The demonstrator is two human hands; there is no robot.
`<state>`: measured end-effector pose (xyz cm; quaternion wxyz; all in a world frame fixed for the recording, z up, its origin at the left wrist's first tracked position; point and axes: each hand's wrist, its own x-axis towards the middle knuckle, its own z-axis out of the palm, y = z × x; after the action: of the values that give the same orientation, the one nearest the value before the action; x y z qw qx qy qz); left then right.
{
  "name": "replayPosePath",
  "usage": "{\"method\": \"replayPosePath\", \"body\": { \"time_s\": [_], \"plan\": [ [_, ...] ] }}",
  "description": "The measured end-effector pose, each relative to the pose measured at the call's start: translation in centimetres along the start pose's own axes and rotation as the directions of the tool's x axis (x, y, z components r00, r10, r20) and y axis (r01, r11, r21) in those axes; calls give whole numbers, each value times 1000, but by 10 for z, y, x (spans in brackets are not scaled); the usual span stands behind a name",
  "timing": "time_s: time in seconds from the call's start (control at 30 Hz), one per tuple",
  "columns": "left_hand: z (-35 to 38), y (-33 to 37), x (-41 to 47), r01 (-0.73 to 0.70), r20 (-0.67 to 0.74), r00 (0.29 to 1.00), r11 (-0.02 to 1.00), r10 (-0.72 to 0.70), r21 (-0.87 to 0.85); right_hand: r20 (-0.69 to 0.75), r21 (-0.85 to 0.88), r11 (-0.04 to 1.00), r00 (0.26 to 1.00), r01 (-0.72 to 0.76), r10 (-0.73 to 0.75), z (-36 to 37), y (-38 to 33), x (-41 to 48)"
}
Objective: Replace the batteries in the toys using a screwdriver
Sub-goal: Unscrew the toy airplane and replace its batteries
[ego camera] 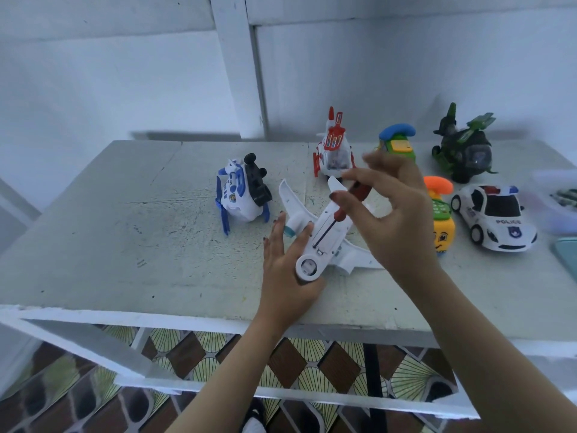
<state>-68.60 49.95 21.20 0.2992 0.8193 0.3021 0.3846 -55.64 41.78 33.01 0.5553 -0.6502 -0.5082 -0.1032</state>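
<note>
A white toy airplane (324,232) lies belly-up on the white table (125,245). My left hand (282,270) holds its front end from the left, fingers along the fuselage and thumb under the round nose part. My right hand (390,214) pinches the red handle of a screwdriver (343,210). The screwdriver's dark shaft slants down-left, and its tip rests on the airplane's underside near the battery cover.
A blue-and-white helicopter toy (242,195) stands left of the airplane. Behind are a red-and-white helicopter (332,151), a green phone toy (398,145), and a dark green helicopter (465,148). At the right sit a yellow phone toy (441,220) and a police car (493,215).
</note>
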Motion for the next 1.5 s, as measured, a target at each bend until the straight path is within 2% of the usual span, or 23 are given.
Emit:
{"method": "replayPosePath", "body": {
  "time_s": [0.17, 0.37, 0.43, 0.7, 0.8, 0.93, 1.07, 1.27, 1.37, 1.5],
  "plan": [
    [-1, -1, -1, 3, 25, 1000, 1000, -3, -6, -65, 19, 1000, 998, 0, 1, 0, 1, -2],
    [-2, 0, 0, -13, 27, 1000, 1000, 13, -5, 115, 47, 998, 993, -30, 24, 2, 1, -2],
    [-2, 0, 0, -23, 26, 999, 1000, 23, 0, 131, 36, 999, 991, -20, 15, 3, 0, -2],
    [-1, 0, 1, -29, 13, 1000, 998, 28, 47, -10, 51, 999, 1000, -16, 17, 6, -10, 4],
    [0, 1, 1, -36, 5, 999, 998, 35, 43, 5, 8, 1000, 1000, 4, -4, 6, -14, 5],
    [-1, 0, 2, -57, 3, 998, 997, 57, 46, 48, -69, 991, 992, 116, -113, 9, -13, 6],
    [0, 0, 1, -56, 0, 998, 997, 56, 55, 63, -189, 973, 990, 134, -124, 12, -13, 3],
    [0, 1, 1, -55, 0, 998, 996, 55, 65, -74, -188, 976, 990, 107, -123, 14, -19, 4],
    [0, 0, 1, -64, 0, 998, 996, 64, 61, -49, -176, 978, 991, 112, -122, 14, -18, 6],
    [0, 0, 2, -65, 3, 998, 997, 64, 53, 72, -106, 987, 991, 124, -117, 10, -18, 8]
  ]
}}
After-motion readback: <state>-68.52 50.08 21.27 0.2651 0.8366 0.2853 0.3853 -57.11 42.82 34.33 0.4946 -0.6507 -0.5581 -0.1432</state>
